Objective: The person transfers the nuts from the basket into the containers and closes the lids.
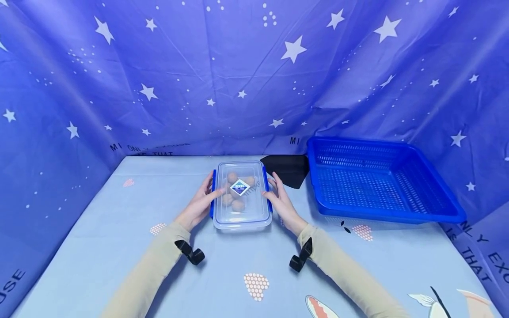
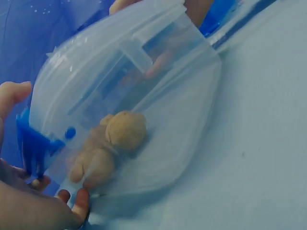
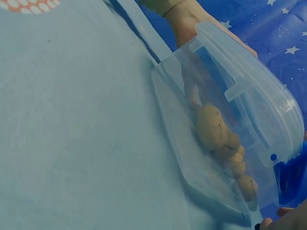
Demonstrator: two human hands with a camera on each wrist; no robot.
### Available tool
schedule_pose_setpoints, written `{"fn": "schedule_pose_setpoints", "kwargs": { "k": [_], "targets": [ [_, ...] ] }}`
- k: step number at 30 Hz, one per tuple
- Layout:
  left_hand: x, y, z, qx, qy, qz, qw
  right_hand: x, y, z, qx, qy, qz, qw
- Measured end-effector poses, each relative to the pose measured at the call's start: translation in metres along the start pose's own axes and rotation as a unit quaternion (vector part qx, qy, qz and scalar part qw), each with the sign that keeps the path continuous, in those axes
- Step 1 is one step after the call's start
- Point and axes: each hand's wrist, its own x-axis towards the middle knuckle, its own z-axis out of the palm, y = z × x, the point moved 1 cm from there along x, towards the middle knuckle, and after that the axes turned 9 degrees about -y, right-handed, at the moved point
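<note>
A clear plastic food container (image 1: 242, 218) with its lid on is at the middle of the table. Blue latches (image 1: 267, 194) run along its left and right sides, and a blue-and-white diamond label (image 1: 240, 187) marks the lid. Several walnuts (image 2: 125, 130) lie inside, grouped together; they also show through the wall in the right wrist view. My left hand (image 1: 199, 204) grips the left side, thumb over the lid's edge. On the opposite side, my right hand (image 1: 285, 207) holds the container the same way. Some fingertips are hidden behind the sides.
A large blue perforated basket (image 1: 381, 214) sits at the back right. Between it and the container lies a flat black patch (image 1: 290, 170). Pale blue cloth with printed hearts covers the table (image 1: 222, 274). Starry blue curtains (image 1: 222, 66) surround it at the back and sides.
</note>
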Motion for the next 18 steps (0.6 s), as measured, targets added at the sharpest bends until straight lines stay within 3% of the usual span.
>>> {"fn": "schedule_pose_setpoints", "kwargs": {
  "k": [5, 11, 18],
  "targets": [
    [-0.0025, -0.0023, 0.0073, 0.013, -0.024, -0.016, 0.9995, -0.0007, 0.0001, -0.0033, 0.004, -0.004, 0.011, 0.9999],
    [-0.0014, -0.0064, 0.009, 0.019, -0.032, -0.003, 0.9993, 0.0026, -0.0014, -0.0027, 0.011, -0.014, 0.004, 0.9998],
    [-0.0028, -0.0044, 0.0081, 0.019, -0.054, -0.014, 0.9983, 0.0064, 0.0015, 0.0025, 0.035, -0.041, 0.005, 0.9985]
  ]
}}
